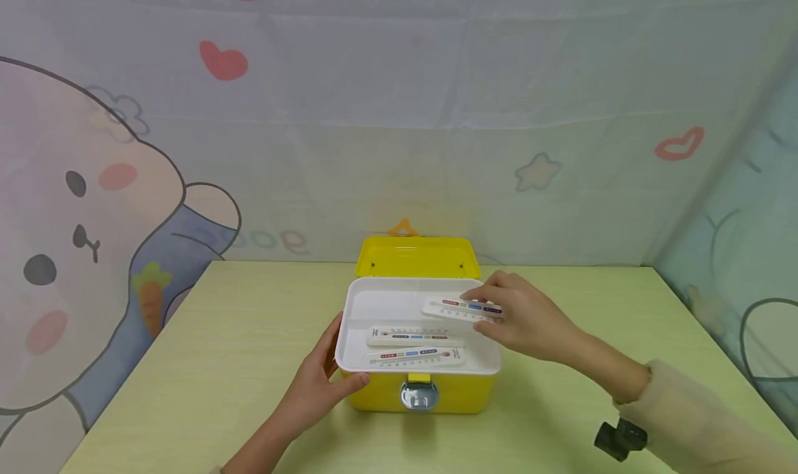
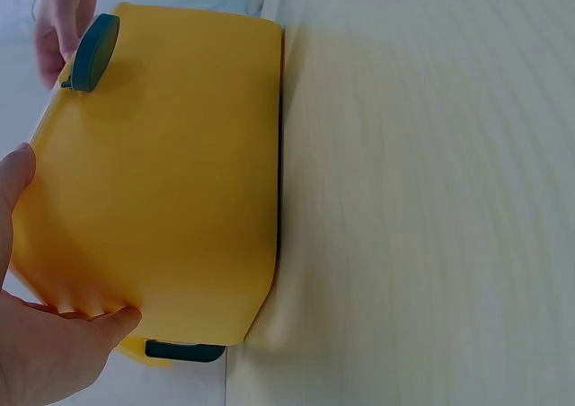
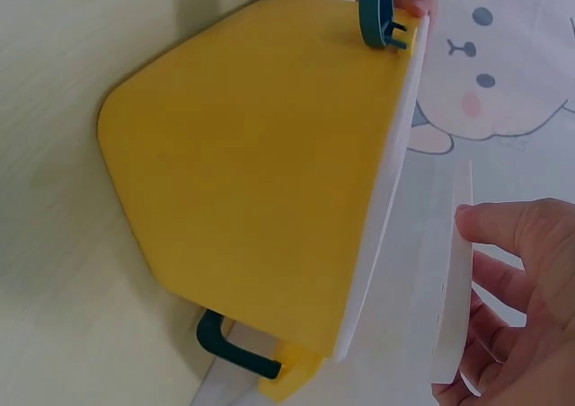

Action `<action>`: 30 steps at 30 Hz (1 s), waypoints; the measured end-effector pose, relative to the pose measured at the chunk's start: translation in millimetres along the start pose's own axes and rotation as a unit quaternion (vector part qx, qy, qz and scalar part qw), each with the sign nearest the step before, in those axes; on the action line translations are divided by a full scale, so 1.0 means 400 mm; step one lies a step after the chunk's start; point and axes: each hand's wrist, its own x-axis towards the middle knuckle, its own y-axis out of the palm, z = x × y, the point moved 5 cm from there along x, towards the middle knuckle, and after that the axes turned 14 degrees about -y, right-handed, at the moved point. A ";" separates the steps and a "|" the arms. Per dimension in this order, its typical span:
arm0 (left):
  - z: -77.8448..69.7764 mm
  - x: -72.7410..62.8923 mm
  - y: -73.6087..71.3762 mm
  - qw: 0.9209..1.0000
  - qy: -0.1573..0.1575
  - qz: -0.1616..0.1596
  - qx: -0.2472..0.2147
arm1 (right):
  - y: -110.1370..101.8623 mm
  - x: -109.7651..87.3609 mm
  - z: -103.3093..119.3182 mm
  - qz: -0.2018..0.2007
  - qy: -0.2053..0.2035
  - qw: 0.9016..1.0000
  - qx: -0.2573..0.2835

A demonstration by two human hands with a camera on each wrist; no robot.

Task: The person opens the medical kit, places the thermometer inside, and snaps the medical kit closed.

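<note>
A yellow storage box (image 1: 458, 396) stands with its lid raised, and a white tray (image 1: 374, 296) fills its top. My right hand (image 1: 530, 314) pinches a white flat thermometer (image 1: 444, 309) between thumb and fingers above the tray's right side. In the right wrist view, this thermometer (image 3: 455, 307) appears edge-on, apart from the tray rim. Two more thermometers lie in the tray: one in the middle (image 1: 411, 336), another nearer the front (image 1: 424, 356). My left hand (image 1: 316, 384) grips the box's left front corner, its thumb on the front and fingers along the side.
Behind the tray rises the yellow lid (image 1: 418, 258). A clear latch (image 1: 419, 396) sits on the box front, and a dark handle (image 3: 235, 350) shows at its back. The pale wooden table (image 1: 249, 335) meets a printed cloth backdrop (image 1: 399, 148).
</note>
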 end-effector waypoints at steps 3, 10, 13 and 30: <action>0.001 0.000 0.000 1.000 -0.002 -0.001 0.000 | 0.003 0.005 0.009 0.001 -0.001 1.000 0.011; 0.004 0.002 -0.001 1.000 -0.002 -0.001 -0.003 | 0.018 0.016 0.032 0.002 -0.018 0.999 0.028; 0.004 0.002 -0.001 1.000 -0.003 -0.001 -0.003 | 0.025 0.024 0.043 0.006 -0.024 0.999 0.029; 0.004 0.002 -0.002 1.000 0.003 -0.003 0.001 | 0.065 0.054 0.092 0.022 -0.051 0.997 0.049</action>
